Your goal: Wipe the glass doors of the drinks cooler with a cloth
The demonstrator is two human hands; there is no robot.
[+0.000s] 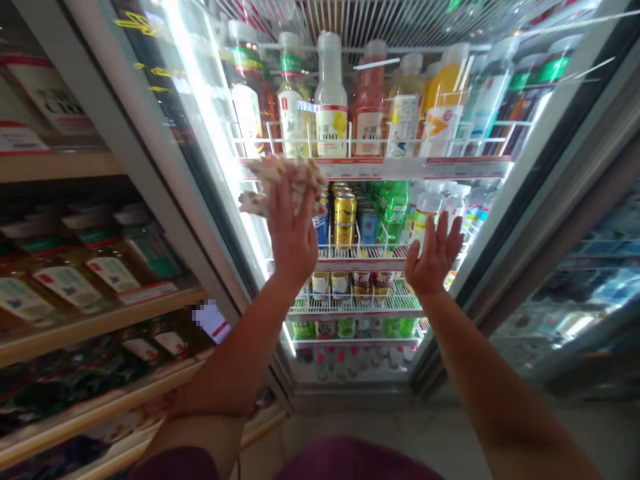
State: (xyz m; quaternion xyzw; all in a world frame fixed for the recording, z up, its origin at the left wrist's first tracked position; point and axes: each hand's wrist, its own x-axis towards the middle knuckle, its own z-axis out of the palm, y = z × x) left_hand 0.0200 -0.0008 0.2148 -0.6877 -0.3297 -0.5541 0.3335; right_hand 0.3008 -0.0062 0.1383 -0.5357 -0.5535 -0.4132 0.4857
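My left hand (293, 233) has a crumpled pale cloth (290, 180) with brownish patches under its fingers. The cloth is level with the front edge of the upper shelf, on the left side of a lit drinks fridge. Farther right, my right hand (436, 257) is raised with fingers spread and nothing in it. Light streaks in front of the bottles look like reflections on a glass door (377, 65); I cannot tell whether the right palm touches it. Between the hands, a gold can (345, 217) and green bottles (393, 210) stand on the second shelf.
Juice bottles (331, 100) line the upper wire shelf (370, 168). To the left, wooden shelves (150, 293) carry more bottles. A metal door frame (480, 293) runs down the right side, with another fridge (585, 280) beyond. Tiled floor (370, 420) lies below.
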